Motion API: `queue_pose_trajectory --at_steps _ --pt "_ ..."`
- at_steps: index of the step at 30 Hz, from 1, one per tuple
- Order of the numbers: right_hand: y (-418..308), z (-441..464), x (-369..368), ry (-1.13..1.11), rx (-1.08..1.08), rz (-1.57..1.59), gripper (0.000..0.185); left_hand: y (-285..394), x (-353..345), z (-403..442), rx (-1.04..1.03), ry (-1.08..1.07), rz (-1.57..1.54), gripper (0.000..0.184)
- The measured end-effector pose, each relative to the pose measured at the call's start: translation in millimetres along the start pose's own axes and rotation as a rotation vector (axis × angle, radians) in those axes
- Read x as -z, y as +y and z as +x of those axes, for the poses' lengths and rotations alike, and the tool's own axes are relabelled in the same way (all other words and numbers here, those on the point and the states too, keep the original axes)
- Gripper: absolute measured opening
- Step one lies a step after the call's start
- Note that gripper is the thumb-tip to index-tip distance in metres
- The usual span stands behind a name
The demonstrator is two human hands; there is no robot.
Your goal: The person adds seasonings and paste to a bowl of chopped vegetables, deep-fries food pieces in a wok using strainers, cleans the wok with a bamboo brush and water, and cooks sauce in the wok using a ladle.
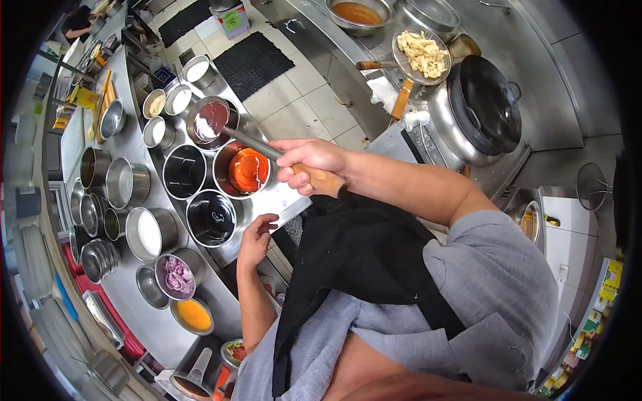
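My right hand (311, 166) is closed around the wooden handle of a metal ladle (257, 144). The ladle's bowl, at the far end, is over a round metal container with dark red sauce (212, 119). Below that hand, my left hand (257, 237) hangs by the counter's edge, fingers loosely bent and apart, holding nothing. Nearest to it is a pot of dark liquid (211, 217). A pot with orange-red contents (248, 171) and another dark pot (184, 172) stand beside it.
A steel counter (124, 267) holds chopped purple onion (178, 275), yellow liquid (192, 314) and white contents (148, 232). At upper right are a strainer of pale pieces (422, 55) and a black wok (488, 103). Another person (77, 25) is at far upper left. Black mats (253, 65) lie on the floor.
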State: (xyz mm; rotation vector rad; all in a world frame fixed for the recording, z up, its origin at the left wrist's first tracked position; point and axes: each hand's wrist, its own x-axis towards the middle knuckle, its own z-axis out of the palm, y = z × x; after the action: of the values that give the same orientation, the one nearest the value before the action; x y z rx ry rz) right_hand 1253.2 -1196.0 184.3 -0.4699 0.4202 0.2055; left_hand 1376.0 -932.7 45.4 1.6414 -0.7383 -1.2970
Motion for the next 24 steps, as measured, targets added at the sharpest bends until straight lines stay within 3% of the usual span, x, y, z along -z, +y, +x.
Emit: queue_pose_trajectory --at_steps 2,7,16,20,24 --pt "1 3 -1 0.034 -0.017 0.0 0.064 -1 -2 0 -0.021 -0.002 -0.02 0.055" --pt "-4 1 -7 -0.016 -0.017 0.026 0.052 4 -5 0 -0.02 -0.022 -0.019 0.053" --pt "-21 -32 10 -0.076 0.085 0.15 0.045 22 -15 7 0.003 0.002 0.062 0.054" --pt "-36 -81 28 -0.172 0.17 0.216 0.043 23 -35 27 -0.061 -0.069 0.054 0.054" --pt "-50 -159 50 -0.109 0.298 0.21 0.049 39 -76 61 -0.033 -0.132 0.078 0.056"
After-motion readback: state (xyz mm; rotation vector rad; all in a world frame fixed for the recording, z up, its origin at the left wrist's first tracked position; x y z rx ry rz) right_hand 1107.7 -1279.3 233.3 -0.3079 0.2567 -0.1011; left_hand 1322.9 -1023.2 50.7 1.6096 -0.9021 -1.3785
